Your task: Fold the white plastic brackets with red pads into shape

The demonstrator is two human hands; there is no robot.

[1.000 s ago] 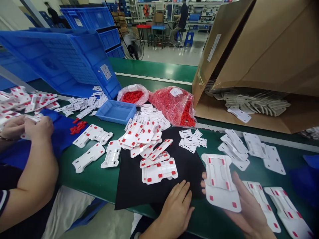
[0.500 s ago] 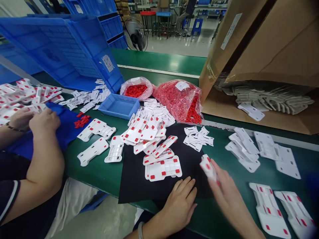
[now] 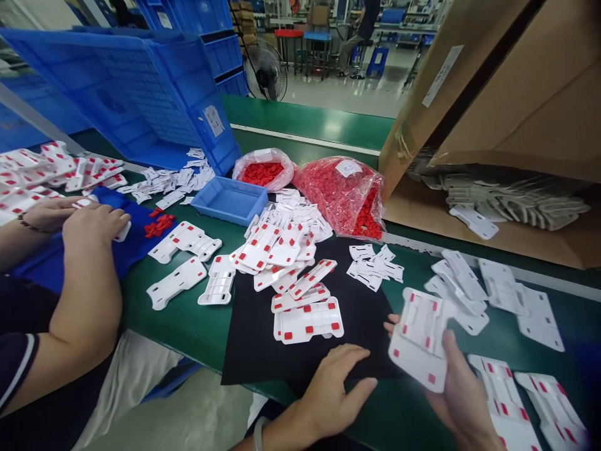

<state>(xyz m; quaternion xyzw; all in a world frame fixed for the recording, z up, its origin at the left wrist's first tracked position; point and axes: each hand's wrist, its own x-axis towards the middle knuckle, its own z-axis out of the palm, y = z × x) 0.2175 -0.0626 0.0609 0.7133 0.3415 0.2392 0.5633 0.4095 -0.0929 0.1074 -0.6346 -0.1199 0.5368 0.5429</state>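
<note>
My right hand (image 3: 457, 382) holds a white plastic part (image 3: 419, 338) with red pads, its ribbed face turned up, over the right edge of the black cloth (image 3: 253, 351). Thumb and fingers grip it by its sides. Low over the cloth's front edge, my left hand (image 3: 333, 391) has its thumb and fingers apart and holds nothing. Beyond it lies a pile of white parts with red pads (image 3: 307, 319). Small white flat pieces (image 3: 375, 266) rest at the cloth's back right. Two more padded parts (image 3: 504, 394) lie at the right, partly behind my right hand.
Bags of red pieces (image 3: 340, 188), a small blue tray (image 3: 230, 199) and a large tilted blue crate (image 3: 154, 94) stand behind. An open cardboard box (image 3: 516, 244) is at the right. At the left, a co-worker's hands (image 3: 91, 219) hold a white part.
My right hand has turned the white part from edge-on to face up. My left hand's thumb has spread away from its fingers. The view has shifted slightly.
</note>
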